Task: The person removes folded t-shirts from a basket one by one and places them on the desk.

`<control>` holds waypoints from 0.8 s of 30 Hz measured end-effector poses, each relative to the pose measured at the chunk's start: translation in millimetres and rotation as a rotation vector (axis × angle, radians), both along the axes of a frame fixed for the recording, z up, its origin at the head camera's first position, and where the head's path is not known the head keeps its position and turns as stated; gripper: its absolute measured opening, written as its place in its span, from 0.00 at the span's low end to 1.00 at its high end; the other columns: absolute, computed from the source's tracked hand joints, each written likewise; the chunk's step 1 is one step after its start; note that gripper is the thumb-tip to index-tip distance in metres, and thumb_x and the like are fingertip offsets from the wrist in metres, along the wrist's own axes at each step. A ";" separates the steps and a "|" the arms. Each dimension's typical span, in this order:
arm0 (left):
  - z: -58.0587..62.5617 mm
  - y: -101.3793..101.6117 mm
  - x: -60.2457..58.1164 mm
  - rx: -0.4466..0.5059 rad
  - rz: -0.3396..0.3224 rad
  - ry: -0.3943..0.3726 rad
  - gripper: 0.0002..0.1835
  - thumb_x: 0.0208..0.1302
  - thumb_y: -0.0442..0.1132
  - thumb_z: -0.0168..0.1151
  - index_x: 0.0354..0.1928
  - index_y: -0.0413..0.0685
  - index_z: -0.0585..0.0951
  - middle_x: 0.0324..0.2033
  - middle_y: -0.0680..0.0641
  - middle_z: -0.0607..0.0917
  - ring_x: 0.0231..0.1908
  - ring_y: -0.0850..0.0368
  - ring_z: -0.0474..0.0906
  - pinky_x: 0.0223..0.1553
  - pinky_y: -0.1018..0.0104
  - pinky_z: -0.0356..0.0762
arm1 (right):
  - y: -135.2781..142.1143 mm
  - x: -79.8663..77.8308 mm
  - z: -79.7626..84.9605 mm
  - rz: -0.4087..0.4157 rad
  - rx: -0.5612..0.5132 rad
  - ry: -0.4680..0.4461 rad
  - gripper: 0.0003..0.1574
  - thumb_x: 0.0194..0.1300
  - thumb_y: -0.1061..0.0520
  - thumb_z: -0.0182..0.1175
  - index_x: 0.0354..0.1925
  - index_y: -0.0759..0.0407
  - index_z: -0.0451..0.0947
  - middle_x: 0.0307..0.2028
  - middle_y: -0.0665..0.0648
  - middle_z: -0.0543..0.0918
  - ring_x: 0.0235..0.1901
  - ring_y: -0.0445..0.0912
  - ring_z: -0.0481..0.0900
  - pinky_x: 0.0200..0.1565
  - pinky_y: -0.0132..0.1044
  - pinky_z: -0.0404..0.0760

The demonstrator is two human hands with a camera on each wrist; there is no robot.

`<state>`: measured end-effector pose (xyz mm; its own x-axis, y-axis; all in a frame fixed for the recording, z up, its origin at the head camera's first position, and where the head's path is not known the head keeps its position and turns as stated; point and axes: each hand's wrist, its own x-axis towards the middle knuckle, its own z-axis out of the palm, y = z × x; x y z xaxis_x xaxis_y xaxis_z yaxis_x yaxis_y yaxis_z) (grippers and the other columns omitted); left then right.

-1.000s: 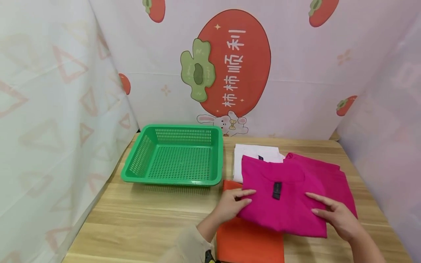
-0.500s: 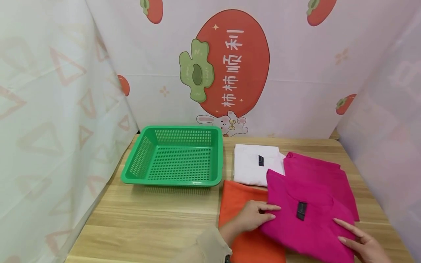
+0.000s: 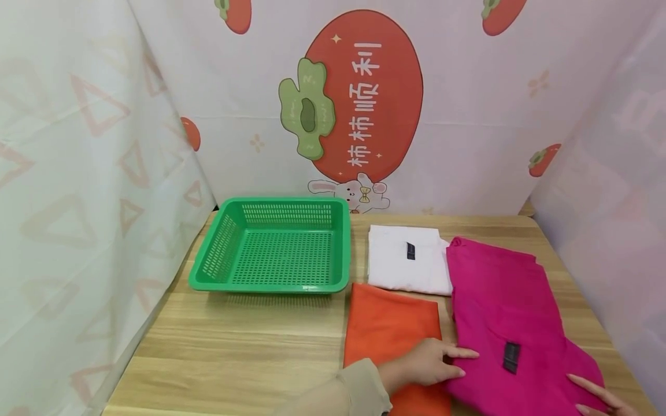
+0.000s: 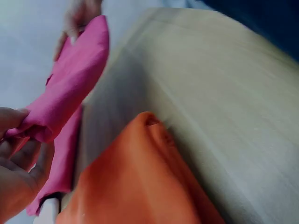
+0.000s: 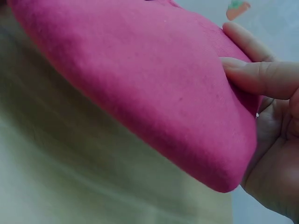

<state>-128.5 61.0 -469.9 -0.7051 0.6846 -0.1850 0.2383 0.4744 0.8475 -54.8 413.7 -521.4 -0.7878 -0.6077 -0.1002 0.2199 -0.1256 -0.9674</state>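
Note:
A folded magenta shirt [image 3: 541, 381] with a black neck label is held by both hands at the table's right front. My left hand [image 3: 429, 363] pinches its left edge, thumb on top and fingers underneath in the left wrist view. On the opposite edge, my right hand [image 3: 606, 398] grips the shirt, thumb [image 5: 261, 77] over the cloth; the head view cuts this hand off. Both wrist views show the shirt [image 4: 70, 88] raised off the wood. Behind it lies another folded magenta garment [image 3: 499, 271], partly covered. Under my left forearm is a folded orange garment [image 3: 392, 323].
A green plastic basket [image 3: 346, 248] with nothing in it stands at the back left. Beside it lies a folded white shirt [image 3: 395, 266] with a dark label. Printed curtains [image 3: 468, 104] enclose the wooden table [image 3: 224, 346] at the back and sides.
Both hands have carried the magenta shirt right and toward the front, off the white and orange garments. More of these two now shows. The basket stays put.

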 end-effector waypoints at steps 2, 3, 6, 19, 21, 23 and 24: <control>-1.9 4.7 1.6 -0.057 -0.034 0.041 0.22 0.53 0.40 0.60 0.51 0.70 0.74 0.29 0.67 0.77 0.17 0.71 0.63 0.18 0.81 0.62 | 9.2 -3.7 -5.5 0.142 -0.137 -0.004 0.45 0.62 0.78 0.23 0.61 0.36 0.57 0.55 0.35 0.65 0.51 0.28 0.60 0.46 0.21 0.63; -3.7 7.0 1.9 -0.082 -0.050 0.071 0.22 0.53 0.40 0.60 0.51 0.70 0.74 0.37 0.68 0.76 0.21 0.73 0.64 0.21 0.82 0.62 | 13.7 -6.8 -7.5 0.235 -0.225 -0.038 0.46 0.61 0.78 0.18 0.63 0.38 0.54 0.58 0.36 0.61 0.54 0.31 0.59 0.48 0.20 0.59; -7.2 13.5 2.3 -0.148 -0.095 0.123 0.23 0.54 0.41 0.60 0.53 0.71 0.72 0.44 0.70 0.73 0.26 0.75 0.65 0.24 0.84 0.62 | 26.8 -13.7 -12.7 0.362 -0.218 -0.068 0.47 0.61 0.78 0.15 0.64 0.37 0.51 0.59 0.30 0.53 0.56 0.28 0.52 0.48 0.19 0.55; -22.9 35.5 15.0 -0.255 -0.137 0.004 0.25 0.57 0.40 0.57 0.55 0.73 0.68 0.44 0.67 0.74 0.11 0.69 0.56 0.15 0.79 0.60 | 42.1 -27.8 -31.7 0.565 -0.325 -0.193 0.41 0.65 0.73 0.19 0.62 0.36 0.54 0.57 0.31 0.56 0.56 0.34 0.57 0.51 0.23 0.55; -24.2 35.8 16.2 -0.262 -0.133 -0.003 0.25 0.57 0.39 0.57 0.55 0.73 0.69 0.29 0.64 0.78 0.08 0.65 0.51 0.12 0.77 0.58 | 64.5 -25.9 -62.7 0.530 -0.337 -0.154 0.41 0.64 0.74 0.19 0.63 0.37 0.54 0.58 0.38 0.60 0.55 0.38 0.60 0.52 0.24 0.56; -25.0 35.6 17.8 -0.277 -0.130 0.006 0.25 0.56 0.40 0.57 0.54 0.74 0.69 0.13 0.61 0.71 0.08 0.66 0.51 0.11 0.77 0.56 | 93.8 -25.2 -103.0 0.510 -0.326 -0.110 0.41 0.64 0.73 0.19 0.63 0.37 0.53 0.57 0.44 0.64 0.55 0.41 0.63 0.51 0.27 0.59; -25.6 35.5 18.8 -0.274 -0.124 -0.008 0.25 0.56 0.40 0.57 0.54 0.74 0.70 0.08 0.59 0.65 0.07 0.66 0.52 0.11 0.77 0.56 | 106.2 -23.9 -119.0 0.489 -0.303 -0.092 0.41 0.64 0.73 0.19 0.63 0.36 0.53 0.56 0.47 0.66 0.54 0.42 0.64 0.51 0.27 0.61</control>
